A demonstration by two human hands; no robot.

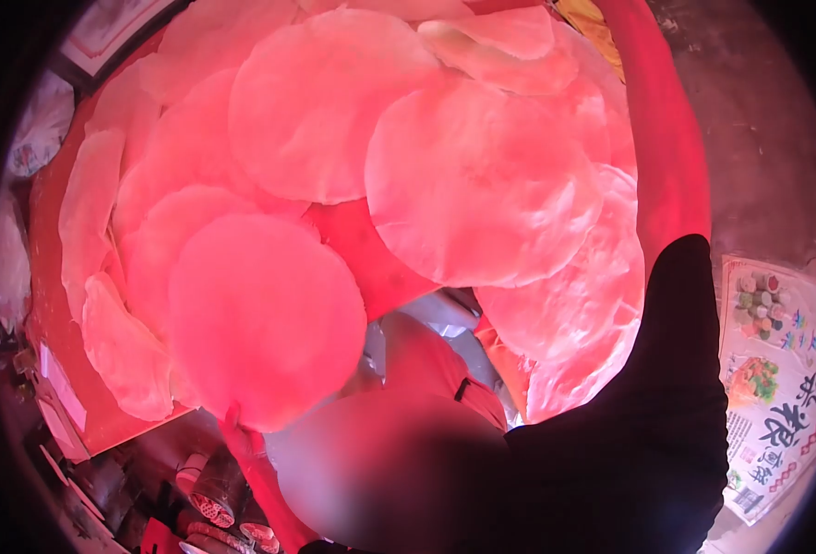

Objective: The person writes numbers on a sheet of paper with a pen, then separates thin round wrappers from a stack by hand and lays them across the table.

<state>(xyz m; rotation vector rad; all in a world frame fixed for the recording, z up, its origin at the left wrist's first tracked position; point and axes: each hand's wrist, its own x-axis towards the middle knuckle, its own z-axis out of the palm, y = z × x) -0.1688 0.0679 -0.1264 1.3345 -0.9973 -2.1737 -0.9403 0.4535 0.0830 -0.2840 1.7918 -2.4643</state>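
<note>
A thin round pancake (pixel 265 319), tinted red by the light, lies over others on the left side of the red table. My left hand (pixel 235 427) is at its lower edge, fingers closed on the rim; part of the hand is hidden. My right arm (pixel 671 157) stretches up along the table's right side, and its hand is beyond the top of the view. Beside that arm lie a large round pancake (pixel 482 189) and a wrinkled, shiny one (pixel 565 314).
More pancakes (pixel 325 102) overlap across the red table (pixel 371 254). On the right is a printed packaging bag (pixel 777 388) with Chinese characters. Several cylindrical items (pixel 212 489) sit below the table's left edge. A blurred pale shape (pixel 362 462) covers the bottom middle.
</note>
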